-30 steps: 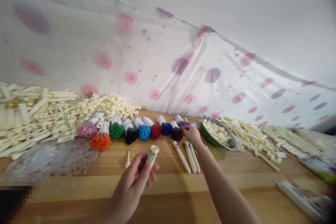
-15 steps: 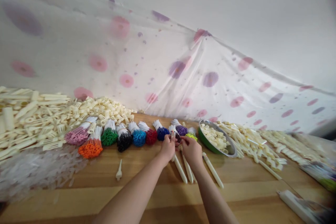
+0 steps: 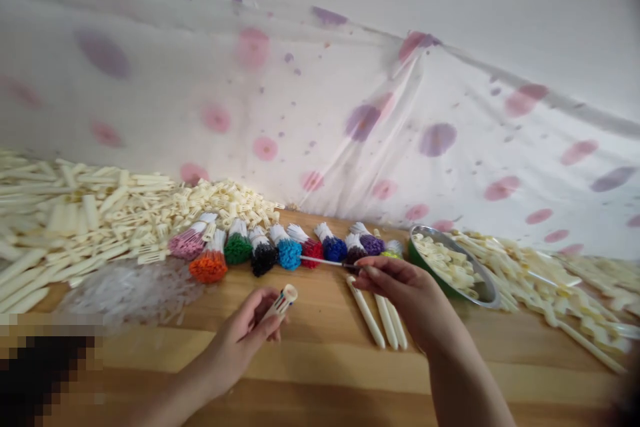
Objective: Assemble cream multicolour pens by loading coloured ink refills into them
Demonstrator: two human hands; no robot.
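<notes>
My left hand (image 3: 255, 327) is closed round a cream slotted tube (image 3: 283, 301), its round open end tilted up to the right. Dark and coloured bits show in the tube's slots. In my right hand (image 3: 387, 277), finger and thumb pinch the dark end of a thin white refill (image 3: 325, 261), which points left in front of the red bundle (image 3: 309, 247). Bundles of white refills with coloured ends stand behind my hands, among them orange (image 3: 207, 265), black (image 3: 263, 257), light blue (image 3: 289, 252) and dark blue (image 3: 334, 247).
Several cream pen barrels (image 3: 367, 313) lie beside my right hand. A green bowl (image 3: 443, 285) of cream parts stands at the right, with twisted cream pieces (image 3: 530, 280) beyond. Cream parts (image 3: 130, 207) and clear plastic pieces (image 3: 125, 290) are heaped at the left.
My hands have come apart. The left moved left and nearer with the slotted tube; the right now holds a thin refill out to the left. The view has shifted left.
</notes>
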